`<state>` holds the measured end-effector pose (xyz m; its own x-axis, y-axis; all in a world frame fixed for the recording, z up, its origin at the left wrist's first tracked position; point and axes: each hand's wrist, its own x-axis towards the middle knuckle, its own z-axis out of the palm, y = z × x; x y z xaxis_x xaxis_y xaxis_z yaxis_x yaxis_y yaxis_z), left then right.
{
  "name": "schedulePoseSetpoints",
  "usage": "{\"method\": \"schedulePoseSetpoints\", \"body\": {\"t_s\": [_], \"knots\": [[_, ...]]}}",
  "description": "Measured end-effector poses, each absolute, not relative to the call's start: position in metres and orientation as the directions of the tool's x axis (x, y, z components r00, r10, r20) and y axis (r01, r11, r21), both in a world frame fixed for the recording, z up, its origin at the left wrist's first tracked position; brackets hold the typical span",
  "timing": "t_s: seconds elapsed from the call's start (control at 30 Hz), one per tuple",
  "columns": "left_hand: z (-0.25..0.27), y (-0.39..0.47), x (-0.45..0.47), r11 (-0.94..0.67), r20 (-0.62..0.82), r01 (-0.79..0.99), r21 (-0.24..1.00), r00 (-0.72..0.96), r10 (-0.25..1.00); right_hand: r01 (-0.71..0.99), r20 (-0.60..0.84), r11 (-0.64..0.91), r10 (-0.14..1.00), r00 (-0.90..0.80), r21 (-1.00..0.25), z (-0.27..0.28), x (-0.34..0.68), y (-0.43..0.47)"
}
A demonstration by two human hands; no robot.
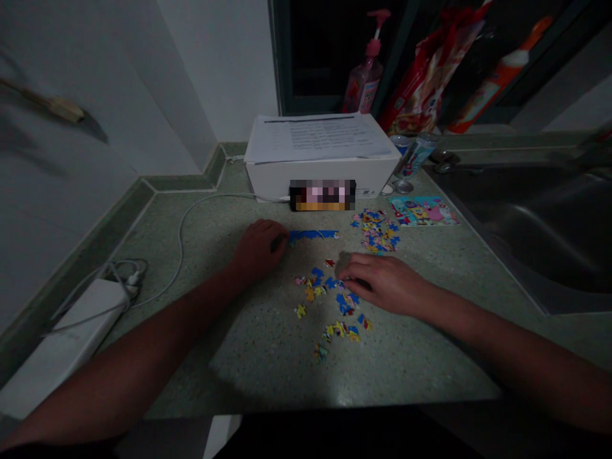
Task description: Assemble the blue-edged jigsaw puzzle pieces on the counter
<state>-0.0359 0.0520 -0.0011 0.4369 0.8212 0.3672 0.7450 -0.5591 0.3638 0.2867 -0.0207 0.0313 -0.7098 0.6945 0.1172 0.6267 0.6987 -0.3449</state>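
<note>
My left hand [262, 248] rests on the counter, fingers curled in against the left end of a blue strip of joined jigsaw puzzle pieces [313, 234]. My right hand [385, 280] is lowered over a loose scatter of puzzle pieces. Its thumb and fingers come together at a blue puzzle piece [332, 283], partly hiding it. A yellow piece [299, 311] lies apart to the left, and a red-brown piece [329, 262] sits just below the strip. Nearer to me is a group of yellow and blue pieces [340, 329].
Behind the strip, a phone [322, 196] leans on a white box [320, 169]. A heap of pieces [377, 229] lies beside a colourful picture card [423, 211]. The sink [535, 223] is at right; a power strip [71, 338] with a cable lies left. A can [417, 156] stands behind.
</note>
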Motion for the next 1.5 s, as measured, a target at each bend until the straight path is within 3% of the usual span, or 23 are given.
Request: {"method": "schedulePoseSetpoints", "body": {"t_s": [0.83, 1.2, 1.5], "knots": [[-0.003, 0.052, -0.036, -0.556, 0.354, 0.743, 0.373, 0.439, 0.826, 0.556, 0.388, 0.790, 0.612, -0.689, -0.259, 0.016, 0.268, -0.023], [-0.001, 0.051, -0.034, -0.539, 0.338, 0.760, 0.364, 0.431, 0.837, 0.503, 0.423, 0.818, 0.576, -0.700, -0.280, 0.015, 0.255, -0.017], [-0.004, 0.052, -0.036, -0.552, 0.341, 0.752, 0.362, 0.444, 0.829, 0.501, 0.355, 0.800, 0.597, -0.719, -0.330, 0.018, 0.237, -0.009]]}}
